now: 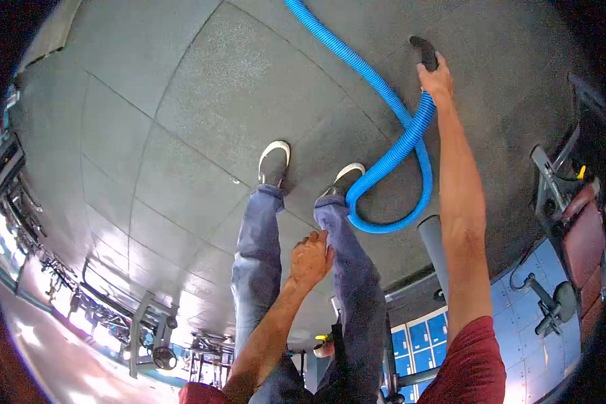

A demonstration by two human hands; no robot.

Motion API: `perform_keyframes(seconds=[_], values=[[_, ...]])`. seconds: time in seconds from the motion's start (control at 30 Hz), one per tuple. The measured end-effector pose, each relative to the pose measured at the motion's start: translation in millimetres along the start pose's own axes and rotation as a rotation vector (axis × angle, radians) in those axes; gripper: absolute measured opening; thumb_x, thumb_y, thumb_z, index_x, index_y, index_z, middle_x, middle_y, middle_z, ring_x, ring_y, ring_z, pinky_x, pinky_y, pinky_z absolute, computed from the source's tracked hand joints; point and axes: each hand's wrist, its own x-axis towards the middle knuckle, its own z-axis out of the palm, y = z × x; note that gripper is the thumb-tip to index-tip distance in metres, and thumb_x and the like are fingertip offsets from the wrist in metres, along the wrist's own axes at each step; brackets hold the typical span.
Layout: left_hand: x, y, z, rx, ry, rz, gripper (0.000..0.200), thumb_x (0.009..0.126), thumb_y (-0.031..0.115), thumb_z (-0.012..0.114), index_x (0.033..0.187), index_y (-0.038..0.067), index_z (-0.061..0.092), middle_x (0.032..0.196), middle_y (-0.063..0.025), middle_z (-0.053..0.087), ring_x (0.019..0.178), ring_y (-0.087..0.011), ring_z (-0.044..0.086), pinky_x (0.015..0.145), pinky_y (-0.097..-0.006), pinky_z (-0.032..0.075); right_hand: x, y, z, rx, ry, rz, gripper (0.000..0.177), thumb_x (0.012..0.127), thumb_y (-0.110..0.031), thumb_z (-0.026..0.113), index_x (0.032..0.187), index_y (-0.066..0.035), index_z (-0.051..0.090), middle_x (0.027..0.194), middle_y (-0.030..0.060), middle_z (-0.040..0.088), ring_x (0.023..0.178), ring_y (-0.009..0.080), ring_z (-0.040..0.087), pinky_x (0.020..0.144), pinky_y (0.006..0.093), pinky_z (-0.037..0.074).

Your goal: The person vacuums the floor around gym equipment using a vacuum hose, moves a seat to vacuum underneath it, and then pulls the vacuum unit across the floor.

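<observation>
My right hand is closed round the black end piece of a blue ribbed hose, out to the upper right over the dark floor. From that hand the hose runs down, loops near my shoe and crosses itself, then leaves at the top edge. My left hand hangs in front of my legs with its fingers curled loosely; whether anything is in it does not show. The hose loop lies a little above and to the right of that hand, not touching it.
Grey floor tiles spread ahead of my two dark shoes. Gym equipment with maroon pads stands at the right, beside a grey post. Blue lockers are at the bottom, more machines at the lower left.
</observation>
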Motion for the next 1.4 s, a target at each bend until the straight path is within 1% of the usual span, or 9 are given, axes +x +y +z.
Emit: perform_keyframes(seconds=[0.57,0.67,0.8,0.97,1.07,1.17,1.27,1.37,1.4], values=[[10.3,-9.1,-34.8,0.043,-0.017,0.035,0.038,0.084,0.025,0.062,0.115,0.004,0.056,0.102,-0.0170,0.062,0.086,-0.0334,0.065,0.077,-0.0444,0.052,-73.1,-16.6,16.2,0.026,-0.016,-0.065,0.075,0.075,-0.030,0.070,0.142,-0.010,0.042,0.117,0.0260,0.063,0.109,0.0435,0.060,0.095,0.0470,0.048],[12.2,-18.0,-26.6,0.009,0.074,0.120,0.037,0.086,0.027,0.060,0.113,0.003,0.055,0.098,-0.0200,0.063,0.082,-0.0366,0.066,0.072,-0.0453,0.054,-85.6,-9.8,20.3,-0.028,-0.037,-0.105,0.077,0.074,-0.031,0.071,0.142,-0.010,0.042,0.112,0.0244,0.066,0.097,0.0392,0.066,0.089,0.0451,0.052],[10.2,-19.8,-34.1,-0.024,0.017,0.109,0.037,0.086,0.027,0.060,0.111,0.001,0.056,0.097,-0.0209,0.063,0.081,-0.0373,0.065,0.071,-0.0457,0.054,-112.4,-39.5,-34.0,0.076,-0.398,0.191,0.078,0.073,-0.031,0.073,0.142,-0.009,0.044,0.105,0.0203,0.069,0.072,0.0276,0.070,0.077,0.0386,0.056],[13.3,-32.8,-34.8,0.001,-0.020,0.139,0.039,0.084,0.029,0.062,0.112,0.002,0.057,0.095,-0.0199,0.064,0.081,-0.0370,0.065,0.071,-0.0451,0.054,-118.4,12.9,-98.4,0.107,-0.251,-0.023,0.069,0.075,-0.029,0.073,0.137,-0.007,0.051,0.101,0.0183,0.070,0.077,0.0258,0.069,0.079,0.0380,0.054],[25.7,-41.6,-43.0,0.003,0.109,0.201,0.038,0.085,0.029,0.063,0.113,0.004,0.057,0.098,-0.0202,0.064,0.085,-0.0371,0.066,0.073,-0.0450,0.054,-88.8,72.9,-122.2,0.124,-0.073,-0.137,0.068,0.077,-0.029,0.072,0.137,-0.005,0.051,0.102,0.0184,0.070,0.089,0.0253,0.068,0.084,0.0381,0.053],[42.9,-17.7,-90.5,0.077,-0.063,0.030,0.037,0.085,0.028,0.062,0.115,0.006,0.057,0.103,-0.0195,0.065,0.091,-0.0370,0.065,0.077,-0.0447,0.053,-59.1,61.6,-169.9,0.082,-0.012,0.091,0.062,0.079,-0.027,0.073,0.135,-0.010,0.054,0.092,0.0107,0.069,0.079,0.0204,0.067,0.073,0.0351,0.054],[58.3,-13.8,-89.7,0.043,0.026,0.018,0.036,0.086,0.027,0.061,0.115,0.007,0.057,0.106,-0.0182,0.065,0.091,-0.0362,0.065,0.076,-0.0444,0.053,2.8,73.3,-166.6,-0.104,0.236,-0.020,0.064,0.080,-0.028,0.072,0.138,-0.010,0.051,0.102,0.0157,0.070,0.090,0.0257,0.068,0.081,0.0376,0.053],[63.8,-6.8,-68.2,0.012,0.242,0.051,0.031,0.087,0.023,0.059,0.112,0.005,0.055,0.097,-0.0189,0.063,0.082,-0.0368,0.066,0.071,-0.0469,0.053,77.3,66.5,-153.7,0.113,0.220,-0.211,0.067,0.081,-0.032,0.070,0.140,-0.010,0.048,0.108,0.0204,0.068,0.097,0.0322,0.068,0.084,0.0384,0.052],[54.2,0.5,-62.0,-0.012,0.165,-0.019,0.031,0.087,0.024,0.059,0.112,0.005,0.055,0.097,-0.0188,0.063,0.082,-0.0368,0.065,0.071,-0.0471,0.053,89.1,55.6,-150.8,0.084,0.196,-0.181,0.067,0.079,-0.036,0.070,0.138,-0.013,0.049,0.109,0.0204,0.068,0.099,0.0356,0.067,0.085,0.0419,0.052]])
